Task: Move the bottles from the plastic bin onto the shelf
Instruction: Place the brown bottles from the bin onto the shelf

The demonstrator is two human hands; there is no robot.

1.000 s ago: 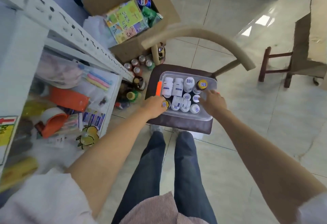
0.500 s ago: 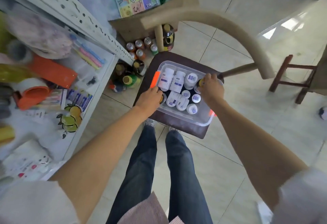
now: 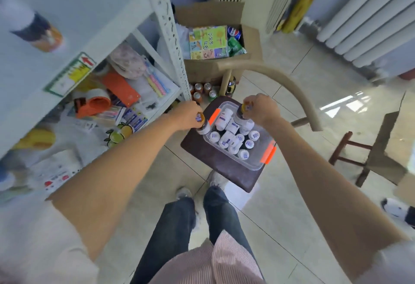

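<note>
bottles (image 3: 203, 124) (image 3: 243, 113) gripped by left hand (image 3: 187, 115) and right hand (image 3: 260, 108) above bin (image 3: 256, 164).

The scene is evenly and brightly lit by daylight. A white glare patch is thrown on the glossy floor tiles (image 3: 343, 104), right of and beyond the right hand (image 3: 260, 108). Only soft, faint shadows are cast. Strong wide-angle bending is seen at the edges: the shelf post (image 3: 168, 36), above the left hand (image 3: 186, 115), is curved. Motion blur is smeared over the shelf contents left of that hand; bottle labels between the two grips cannot be read.
</note>
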